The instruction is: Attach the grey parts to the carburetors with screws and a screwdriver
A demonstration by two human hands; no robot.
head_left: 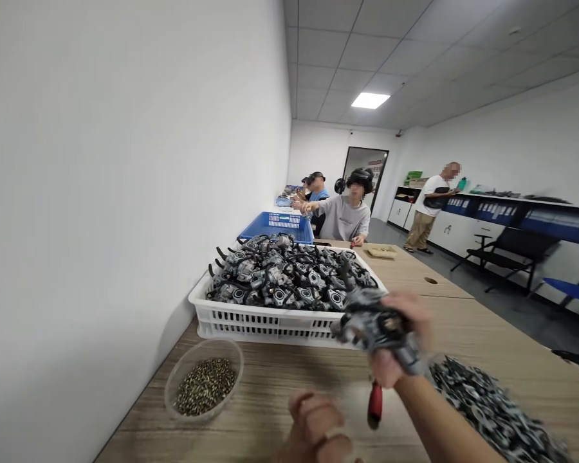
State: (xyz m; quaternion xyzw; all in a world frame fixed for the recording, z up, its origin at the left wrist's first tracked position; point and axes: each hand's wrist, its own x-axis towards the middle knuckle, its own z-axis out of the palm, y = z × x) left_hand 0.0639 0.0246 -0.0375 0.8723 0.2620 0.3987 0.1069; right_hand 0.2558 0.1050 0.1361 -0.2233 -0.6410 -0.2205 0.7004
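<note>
Hands (318, 426), metal part (370, 326) blurred; small-parts pile (492, 408) cut off

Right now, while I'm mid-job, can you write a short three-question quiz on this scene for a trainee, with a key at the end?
1. Which of the camera wearer's hands is gripping a grey metal part?
2. True or false: seen from the camera, the blue crate stands beyond the white crate.
3. What lies in the clear bowl?
A) Folded cloths
B) Small brass-coloured pieces
C) Blue bottle caps

Key:
1. The right hand.
2. True.
3. B.
</note>
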